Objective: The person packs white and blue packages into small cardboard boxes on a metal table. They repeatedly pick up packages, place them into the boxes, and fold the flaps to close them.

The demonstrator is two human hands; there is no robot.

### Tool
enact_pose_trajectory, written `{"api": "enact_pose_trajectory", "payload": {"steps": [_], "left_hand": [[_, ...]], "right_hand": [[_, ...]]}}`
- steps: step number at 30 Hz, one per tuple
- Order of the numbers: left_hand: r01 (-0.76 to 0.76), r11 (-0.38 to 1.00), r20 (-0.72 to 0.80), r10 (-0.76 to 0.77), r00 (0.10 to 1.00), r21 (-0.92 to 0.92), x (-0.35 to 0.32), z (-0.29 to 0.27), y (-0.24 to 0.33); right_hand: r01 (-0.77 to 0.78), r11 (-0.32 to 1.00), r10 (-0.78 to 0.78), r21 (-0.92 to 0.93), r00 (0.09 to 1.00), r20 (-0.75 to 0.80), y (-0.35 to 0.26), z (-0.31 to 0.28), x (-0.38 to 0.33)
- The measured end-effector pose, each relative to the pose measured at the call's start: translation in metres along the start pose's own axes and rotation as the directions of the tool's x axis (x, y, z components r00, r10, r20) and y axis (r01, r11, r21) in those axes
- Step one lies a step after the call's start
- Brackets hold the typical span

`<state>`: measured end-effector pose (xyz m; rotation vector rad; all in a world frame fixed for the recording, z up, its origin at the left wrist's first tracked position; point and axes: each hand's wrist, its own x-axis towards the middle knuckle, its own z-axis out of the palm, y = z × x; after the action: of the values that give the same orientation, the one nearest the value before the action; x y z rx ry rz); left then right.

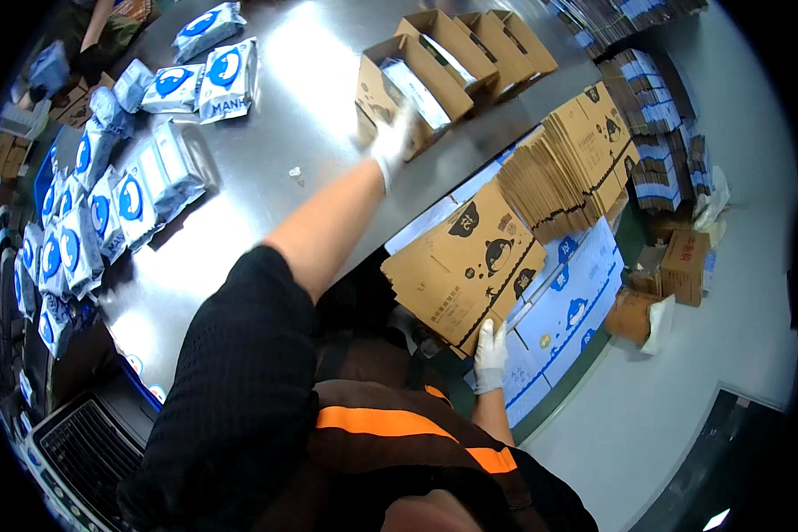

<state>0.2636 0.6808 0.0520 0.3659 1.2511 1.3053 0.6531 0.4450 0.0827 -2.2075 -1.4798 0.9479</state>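
My left hand (pixel 393 142), gloved, reaches across steel worktop (pixel 266 186), fingers spread against side of nearest open carton (pixel 399 89). My right hand (pixel 489 353), gloved, grips lower edge of flat folded carton (pixel 465 266) beside worktop edge. Blue-white pouches (pixel 106 204) lie at left.

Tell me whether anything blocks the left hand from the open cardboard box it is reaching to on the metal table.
Nothing visible does. The left hand is already at the near side of the open box, apparently touching it, though motion blur hides the exact contact.
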Motion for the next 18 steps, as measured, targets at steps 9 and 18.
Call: {"api": "enact_pose_trajectory", "payload": {"steps": [9,18], "left_hand": [[-0.278,0.541,0.319,0.019,0.948,0.794,-0.237,0.000,-0.044],[-0.451,0.765,-0.370,0.626,0.686,0.460,-0.337,-0.235,0.033]], "right_hand": [[0.238,0.846,-0.263,0.477,0.965,-0.014,-0.079,-0.010,-0.061],[0.895,0.445,-0.778,0.039,0.365,0.511,-0.249,0.080,-0.096]]}}
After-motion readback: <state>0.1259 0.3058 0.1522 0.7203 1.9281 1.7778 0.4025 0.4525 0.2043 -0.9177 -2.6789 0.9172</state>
